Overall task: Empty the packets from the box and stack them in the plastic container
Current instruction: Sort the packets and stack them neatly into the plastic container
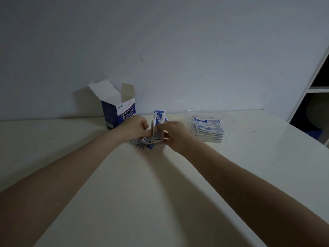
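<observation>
A blue and white box stands upright at the back of the table with its top flaps open. In front of it my left hand and my right hand together grip an upright bundle of blue and white packets. Loose packets lie scattered on the table beneath the hands. To the right sits a clear plastic container holding a flat stack of packets.
The pale table runs back to a plain wall. A white shelf unit stands at the right edge, beside the table's right corner.
</observation>
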The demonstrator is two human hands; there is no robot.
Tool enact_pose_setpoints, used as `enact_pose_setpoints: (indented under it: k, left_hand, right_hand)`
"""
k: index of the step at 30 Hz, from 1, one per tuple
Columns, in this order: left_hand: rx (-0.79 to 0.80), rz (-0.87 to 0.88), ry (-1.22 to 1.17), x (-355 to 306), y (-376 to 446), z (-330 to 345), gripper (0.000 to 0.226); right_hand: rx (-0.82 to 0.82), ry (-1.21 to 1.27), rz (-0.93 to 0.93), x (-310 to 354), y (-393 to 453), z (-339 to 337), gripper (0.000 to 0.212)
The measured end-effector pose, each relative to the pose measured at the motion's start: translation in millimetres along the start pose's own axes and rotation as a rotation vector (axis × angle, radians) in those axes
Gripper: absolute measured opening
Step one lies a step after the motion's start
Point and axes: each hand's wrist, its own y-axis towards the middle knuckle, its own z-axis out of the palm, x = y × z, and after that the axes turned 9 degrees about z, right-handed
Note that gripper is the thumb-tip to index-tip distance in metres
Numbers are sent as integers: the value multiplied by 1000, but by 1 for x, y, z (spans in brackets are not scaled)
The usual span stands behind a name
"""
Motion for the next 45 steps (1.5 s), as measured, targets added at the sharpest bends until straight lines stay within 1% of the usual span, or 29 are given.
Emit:
enact_pose_setpoints:
  k: [2,3,6,8,11,13,15,16,18,20,21,22,23,24,25,26,28,29,30,31,32,33,34,37,39,41,43,45]
  left_hand:
    - [34,23,-6,-2,-1,1,25]
    - [57,36,-35,-2,-2,2,24]
    - [63,62,-154,-3,-6,0,19]
    - [31,56,-257,-4,-8,-3,10]
    - [-1,1,-336,0,-9,-13,8]
    - [29,-58,-363,5,-11,-20,8]
    - [90,-138,-353,9,-13,-23,5]
    - [114,-175,-338,11,-15,-24,6]
    - [131,-209,-309,12,-17,-24,6]
    - [154,-196,-234,11,-17,-25,5]
    - [175,-178,-177,10,-17,-25,7]
    - [199,-161,-123,8,-16,-24,8]
    - [221,-150,-80,6,-15,-24,7]
    - [237,-145,-55,4,-14,-23,8]
    - [248,-143,-47,2,-13,-22,9]
    - [251,-144,-50,-1,-12,-20,8]
    - [251,-136,-49,-7,-10,-17,7]
    - [256,-124,-39,-10,-10,-16,10]
    - [265,-104,-28,-12,-10,-13,12]
    - [278,-80,-13,-14,-11,-10,14]
    - [289,-52,0,-16,-12,-8,14]
    - [302,-27,9,-16,-13,-5,10]
    - [312,-1,17,-17,-14,-2,4]
    - [335,54,35,-20,-17,5,20]
    - [332,73,75,-23,-17,13,19]
    - [305,100,157,-26,-16,22,16]
    - [280,126,229,-28,-15,28,7]
    - [273,144,287,-29,-17,31,11]
  right_hand:
    - [-45,-27,-10,-1,1,-1,21]
    - [-73,-38,-18,-1,2,-2,21]
    - [-151,-84,-61,3,2,-6,3]
    - [-243,-156,-113,6,4,-10,12]
    - [-338,-209,-265,13,0,-12,10]
    - [-388,-202,-357,20,-2,-12,10]
    - [-415,-274,-439,30,-4,-13,8]
    - [-399,-323,-470,34,-5,-13,7]
    - [-298,-410,-508,40,-8,-15,15]
    - [-194,-517,-519,42,-11,-18,27]
    - [-180,-611,-527,43,-12,-20,33]
    - [-185,-721,-533,44,-14,-20,34]
    - [-174,-825,-546,45,-15,-21,27]
    - [-150,-906,-539,46,-16,-22,12]
    - [-107,-957,-520,46,-18,-22,6]
    - [-58,-1004,-499,46,-19,-22,15]
    - [22,-1181,-441,44,-23,-22,15]
    - [49,-1284,-423,42,-25,-21,21]
    - [59,-1397,-415,38,-27,-21,26]
    - [36,-1503,-424,33,-29,-21,28]
    - [-7,-1620,-468,29,-29,-23,28]
    - [-61,-1682,-522,24,-29,-26,25]
    - [-109,-1708,-567,20,-29,-30,22]
    - [-167,-1753,-684,12,-30,-44,23]
    - [-164,-1788,-741,6,-29,-51,29]
    - [-127,-1778,-715,-1,-30,-55,33]
    - [-66,-1802,-654,-6,-29,-59,31]
    - [-41,-1815,-623,-8,-30,-65,33]
